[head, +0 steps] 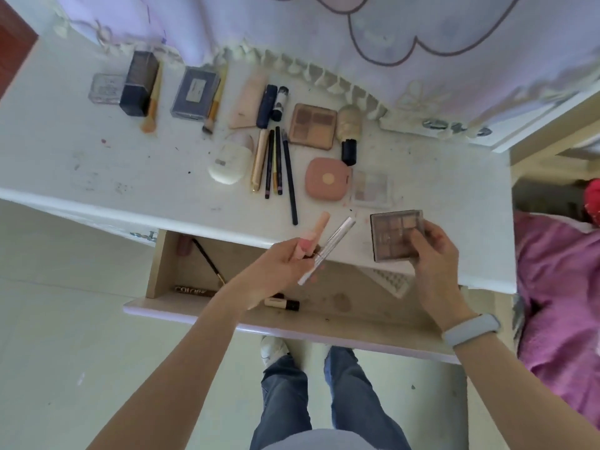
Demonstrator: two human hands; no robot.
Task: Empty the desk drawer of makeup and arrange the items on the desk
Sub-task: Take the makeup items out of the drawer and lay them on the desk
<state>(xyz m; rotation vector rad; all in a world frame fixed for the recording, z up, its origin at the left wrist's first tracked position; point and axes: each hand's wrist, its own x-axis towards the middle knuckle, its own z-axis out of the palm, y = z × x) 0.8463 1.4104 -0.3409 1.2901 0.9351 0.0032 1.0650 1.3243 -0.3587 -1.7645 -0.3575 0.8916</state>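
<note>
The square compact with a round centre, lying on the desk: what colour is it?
Salmon pink compact, pale yellow centre; head view.

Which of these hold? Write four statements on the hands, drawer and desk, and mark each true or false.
1. The right hand holds a square eyeshadow palette. True.
2. The left hand is empty. False: it grips a pink tube and a silver tube.
3. The drawer is open with items inside. True.
4. The pink compact lies in the drawer. False: it lies on the desk.
</note>
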